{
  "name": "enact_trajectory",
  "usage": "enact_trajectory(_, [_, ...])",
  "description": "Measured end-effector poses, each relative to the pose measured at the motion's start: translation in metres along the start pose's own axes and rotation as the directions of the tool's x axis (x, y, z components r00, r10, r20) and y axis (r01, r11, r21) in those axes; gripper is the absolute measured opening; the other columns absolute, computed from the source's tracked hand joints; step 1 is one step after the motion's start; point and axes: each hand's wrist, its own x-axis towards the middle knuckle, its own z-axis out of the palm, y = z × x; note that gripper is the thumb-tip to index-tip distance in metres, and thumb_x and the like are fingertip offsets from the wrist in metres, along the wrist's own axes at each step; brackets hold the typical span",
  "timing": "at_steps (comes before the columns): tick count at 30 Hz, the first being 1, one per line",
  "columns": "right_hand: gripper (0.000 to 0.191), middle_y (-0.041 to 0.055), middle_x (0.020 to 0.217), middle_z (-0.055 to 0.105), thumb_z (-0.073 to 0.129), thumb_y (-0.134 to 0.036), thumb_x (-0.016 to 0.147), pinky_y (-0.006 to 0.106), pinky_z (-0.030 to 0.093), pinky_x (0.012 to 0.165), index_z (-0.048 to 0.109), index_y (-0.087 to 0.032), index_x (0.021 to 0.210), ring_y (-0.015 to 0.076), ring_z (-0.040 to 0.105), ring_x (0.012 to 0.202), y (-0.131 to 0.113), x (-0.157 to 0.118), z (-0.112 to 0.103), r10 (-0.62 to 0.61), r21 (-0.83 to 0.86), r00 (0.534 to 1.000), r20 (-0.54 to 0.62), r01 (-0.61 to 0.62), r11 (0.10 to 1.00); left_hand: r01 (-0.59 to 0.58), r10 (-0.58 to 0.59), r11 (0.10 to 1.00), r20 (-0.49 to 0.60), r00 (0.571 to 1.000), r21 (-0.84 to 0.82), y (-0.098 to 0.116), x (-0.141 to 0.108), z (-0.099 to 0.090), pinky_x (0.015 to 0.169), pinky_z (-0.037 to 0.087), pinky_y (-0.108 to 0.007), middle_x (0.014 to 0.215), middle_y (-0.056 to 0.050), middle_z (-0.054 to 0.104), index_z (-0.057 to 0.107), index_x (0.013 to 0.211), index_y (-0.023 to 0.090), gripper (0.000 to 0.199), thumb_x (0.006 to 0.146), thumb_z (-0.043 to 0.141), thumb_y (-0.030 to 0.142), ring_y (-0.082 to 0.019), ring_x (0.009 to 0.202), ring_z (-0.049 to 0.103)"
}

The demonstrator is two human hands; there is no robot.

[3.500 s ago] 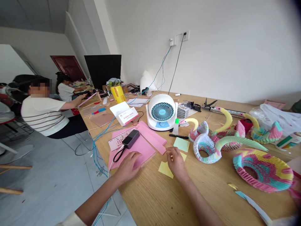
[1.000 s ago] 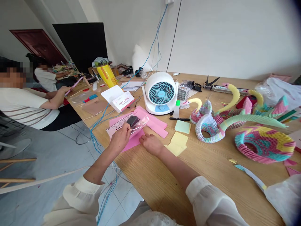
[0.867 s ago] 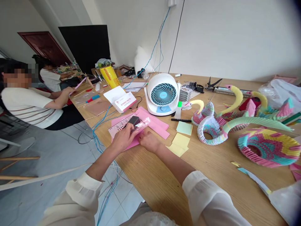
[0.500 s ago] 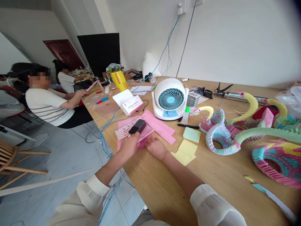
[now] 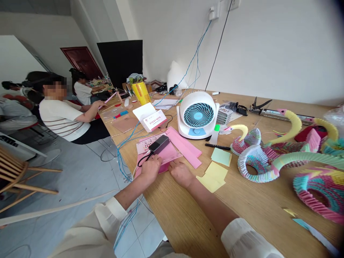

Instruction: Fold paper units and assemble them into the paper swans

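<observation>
My left hand (image 5: 151, 168) rests on the pink paper (image 5: 172, 155) at the table's near edge, fingers bent and closed at its folded front edge. Close on the right, my right hand (image 5: 181, 173) has its fingers curled round the same edge, where a darker pink strip shows; the fingertips are partly hidden. A clear plastic sheet seems to lie over the paper. Just beyond my left hand, a dark grey power-bank-like block (image 5: 159, 144) with a black cord loop lies on top, next to a printed white card (image 5: 145, 144).
Behind the paper stand a white fan (image 5: 197, 114) and an open sticky note box (image 5: 154, 122). To the right lie a black pen (image 5: 217, 147), yellow notes (image 5: 213, 175) and folded-paper swans (image 5: 252, 161). Blue cables (image 5: 119, 161) hang over the left edge. A co-worker (image 5: 64, 118) sits at left.
My left hand has drawn slightly back from the dark block, and its black cord loop now shows. My right hand stays at the paper's edge. The view has shifted slightly.
</observation>
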Motion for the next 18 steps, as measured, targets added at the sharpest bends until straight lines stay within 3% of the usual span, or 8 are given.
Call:
enact_trajectory(4, [0.02, 0.014, 0.099, 0.068, 0.049, -0.01, 0.095, 0.034, 0.051, 0.073, 0.068, -0.011, 0.097, 0.0262, 0.06, 0.099, -0.007, -0.02, -0.005, -0.016, 0.002, 0.999, 0.03, 0.016, 1.0, 0.011, -0.012, 1.0, -0.027, 1.0, -0.013, -0.004, 0.001, 0.004, 0.064, 0.049, -0.032, 0.11, -0.016, 0.063, 0.064, 0.111, 0.013, 0.033, 0.093, 0.037, 0.008, -0.027, 0.098, 0.064])
enact_trajectory(8, [0.014, 0.0126, 0.094, 0.066, 0.052, -0.008, 0.093, 0.034, 0.048, 0.066, 0.065, -0.012, 0.091, 0.0251, 0.059, 0.09, -0.024, -0.059, -0.015, -0.023, 0.013, 0.998, 0.051, 0.022, 1.0, 0.054, -0.055, 0.998, -0.046, 0.997, -0.026, -0.008, 0.004, 0.008, 0.064, 0.047, -0.032, 0.108, -0.014, 0.063, 0.065, 0.111, 0.015, 0.034, 0.095, 0.034, 0.012, -0.024, 0.088, 0.063])
enact_trajectory(13, [0.005, 0.0093, 0.085, 0.062, 0.062, -0.009, 0.087, 0.034, 0.04, 0.056, 0.061, -0.014, 0.085, 0.0231, 0.054, 0.078, -0.056, -0.139, -0.03, -0.006, 0.031, 0.999, -0.042, 0.007, 0.999, 0.035, -0.04, 0.998, -0.084, 0.996, -0.054, -0.013, 0.007, 0.012, 0.071, 0.047, -0.033, 0.113, -0.013, 0.062, 0.065, 0.111, 0.017, 0.038, 0.096, 0.03, 0.011, -0.023, 0.093, 0.063])
enact_trajectory(18, [0.003, 0.0082, 0.084, 0.061, 0.065, -0.014, 0.086, 0.034, 0.037, 0.056, 0.062, -0.015, 0.087, 0.0211, 0.05, 0.072, -0.086, -0.22, -0.046, 0.107, 0.055, 0.993, -0.051, -0.104, 0.993, 0.021, -0.029, 0.997, -0.11, 0.994, -0.08, -0.013, 0.006, 0.014, 0.069, 0.047, -0.036, 0.115, -0.018, 0.061, 0.064, 0.109, 0.012, 0.037, 0.095, 0.03, 0.013, -0.029, 0.091, 0.064])
